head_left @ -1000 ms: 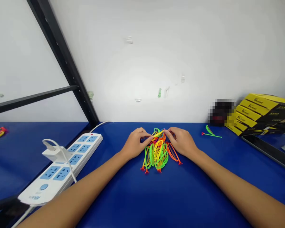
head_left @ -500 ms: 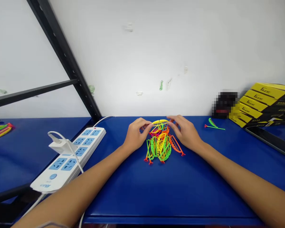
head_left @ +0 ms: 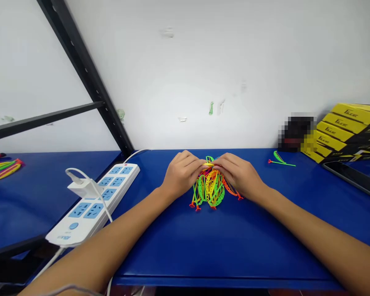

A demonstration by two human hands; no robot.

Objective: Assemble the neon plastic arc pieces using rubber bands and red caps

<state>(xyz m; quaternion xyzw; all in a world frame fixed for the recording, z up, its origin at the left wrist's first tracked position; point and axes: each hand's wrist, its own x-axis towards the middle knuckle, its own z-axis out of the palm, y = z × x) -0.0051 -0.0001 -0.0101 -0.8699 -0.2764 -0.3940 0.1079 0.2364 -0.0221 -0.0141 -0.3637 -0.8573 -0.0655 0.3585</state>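
Observation:
Both hands meet above a pile of small plastic toy bows and arrows (head_left: 210, 190) in green, yellow and orange, at the middle of the blue table. My left hand (head_left: 182, 172) pinches the left end of a yellow piece (head_left: 208, 165). From the other side, my right hand (head_left: 239, 174) grips the right end of the same piece. Its ends are hidden under the fingers. Red suction tips stick out at the pile's near edge. Part of a green bow shows just behind the fingertips.
A white power strip (head_left: 94, 205) with a plugged-in charger and cable lies left. At the right are a green bow with arrow (head_left: 281, 160), yellow-black boxes (head_left: 342, 127) and a phone (head_left: 353, 176). More colourful pieces (head_left: 4, 169) lie far left, beyond a black metal frame (head_left: 92, 82).
My hands have come closer together, and the fingers now cover most of the yellow piece that was stretched between them. The view has shifted slightly.

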